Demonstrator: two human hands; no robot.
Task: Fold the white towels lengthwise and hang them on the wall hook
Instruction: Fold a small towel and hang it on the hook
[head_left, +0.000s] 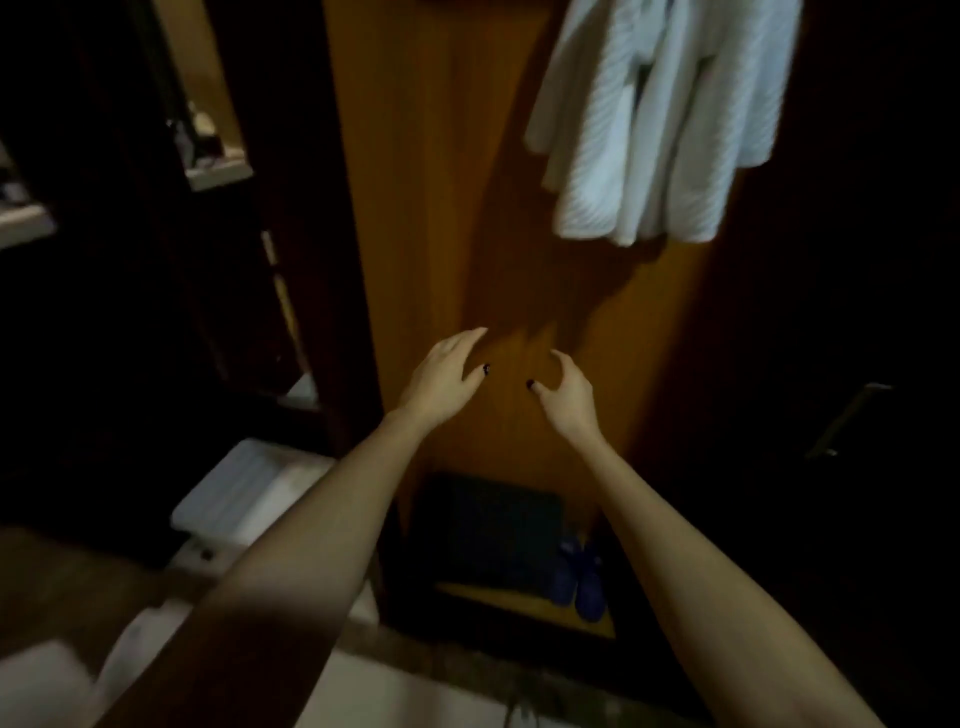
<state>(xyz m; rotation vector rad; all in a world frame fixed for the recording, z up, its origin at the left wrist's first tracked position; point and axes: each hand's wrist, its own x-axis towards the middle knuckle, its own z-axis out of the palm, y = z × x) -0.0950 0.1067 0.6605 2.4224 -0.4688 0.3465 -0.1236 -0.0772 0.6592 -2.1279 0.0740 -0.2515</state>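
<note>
Head view, dim light. The left hand (447, 371) and the right hand (569, 392) reach forward side by side in front of a wooden panel (431, 208). Both are empty: the left fingers are loosely extended, the right fingers gently curved with the thumb apart. The white towels (660, 119) hang in uneven folds against the panel, above and to the right of the hands and well apart from them. Their top edge and the hook lie outside the frame. A folded white cloth (244, 488) rests on a pale surface at lower left; whether it is another towel cannot be told. Blue slippers (579, 582) stand on the floor below.

Likely hazards: the hanging layers look bunched and unequal in length, so a downward tug while straightening them could pull them off the unseen hook. Poor light may also hide a crooked lengthwise fold.
</note>
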